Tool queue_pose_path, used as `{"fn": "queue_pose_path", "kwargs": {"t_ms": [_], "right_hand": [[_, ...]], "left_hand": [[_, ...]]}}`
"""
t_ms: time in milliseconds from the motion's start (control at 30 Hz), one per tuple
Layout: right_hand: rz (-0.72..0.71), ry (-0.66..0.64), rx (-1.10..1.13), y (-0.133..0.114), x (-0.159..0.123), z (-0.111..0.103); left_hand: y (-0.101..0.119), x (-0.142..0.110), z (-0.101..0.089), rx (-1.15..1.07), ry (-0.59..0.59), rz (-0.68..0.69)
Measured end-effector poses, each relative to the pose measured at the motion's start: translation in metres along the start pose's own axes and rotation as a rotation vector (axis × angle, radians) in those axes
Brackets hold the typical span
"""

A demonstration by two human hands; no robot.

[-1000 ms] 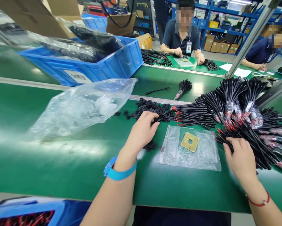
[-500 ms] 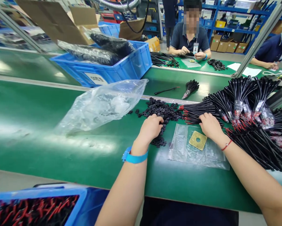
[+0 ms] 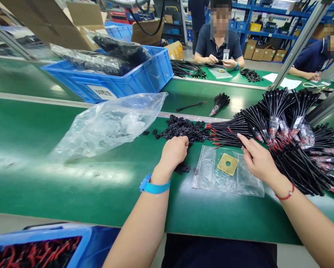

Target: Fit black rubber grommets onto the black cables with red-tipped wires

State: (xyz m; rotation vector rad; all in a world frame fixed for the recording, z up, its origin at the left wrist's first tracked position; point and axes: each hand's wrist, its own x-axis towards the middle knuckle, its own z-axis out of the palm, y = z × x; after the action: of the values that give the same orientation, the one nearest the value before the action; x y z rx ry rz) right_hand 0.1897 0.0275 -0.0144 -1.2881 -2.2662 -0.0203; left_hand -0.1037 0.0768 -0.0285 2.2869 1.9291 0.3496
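My left hand [image 3: 174, 152], a blue band at its wrist, is closed at the near side of a pile of small flat black parts [image 3: 180, 127]; its fingertips are hidden, so what they hold cannot be made out. Between the thumb and fingers of my right hand [image 3: 256, 159] is a black cable [image 3: 234, 133], its red tip pointing up and left. Behind it lies a row of similar black cables [image 3: 230, 127] with red ends. A square yellowish plate with a round hole [image 3: 231, 166] rests on a clear plastic bag [image 3: 203, 175] between my forearms.
Bundled cables [image 3: 298, 160] are heaped at the right. A crumpled plastic bag [image 3: 108, 126] lies left, before a blue crate [image 3: 144, 80] of wrapped goods. Another blue bin [image 3: 85, 242] of red and black wires stands lower left. Across the table sits a co-worker [image 3: 219, 44].
My right hand has lifted a single cable from the row and drawn back towards me. The left hand stays at the black parts, its fingers curled more. The whole view has shifted slightly.
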Motion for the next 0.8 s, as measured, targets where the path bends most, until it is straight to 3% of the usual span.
{"fn": "queue_pose_path", "kwargs": {"t_ms": [100,200,267,367,500,600,800], "right_hand": [[0.009,-0.124,-0.029,-0.001,-0.02,-0.005],[0.017,-0.309,-0.146,0.0,-0.036,0.001],[0.021,-0.391,-0.239,-0.001,-0.043,0.006],[0.005,-0.442,-0.333,-0.007,-0.044,0.012],[0.012,-0.45,-0.35,-0.013,-0.04,0.016],[0.092,-0.415,-0.215,-0.01,-0.04,0.016],[0.226,-0.151,0.252,-0.006,-0.048,0.006]], "left_hand": [[0.007,0.0,-0.001,-0.118,0.053,-0.018],[0.024,-0.001,0.003,-0.58,0.07,-0.028],[0.039,-0.003,0.01,-0.903,0.019,-0.045],[0.06,-0.009,0.02,-1.177,-0.103,-0.086],[0.075,-0.016,0.026,-1.35,-0.238,-0.128],[0.08,-0.018,0.024,-1.351,-0.324,-0.154],[0.089,-0.024,0.021,-1.484,-0.319,-0.192]]}}
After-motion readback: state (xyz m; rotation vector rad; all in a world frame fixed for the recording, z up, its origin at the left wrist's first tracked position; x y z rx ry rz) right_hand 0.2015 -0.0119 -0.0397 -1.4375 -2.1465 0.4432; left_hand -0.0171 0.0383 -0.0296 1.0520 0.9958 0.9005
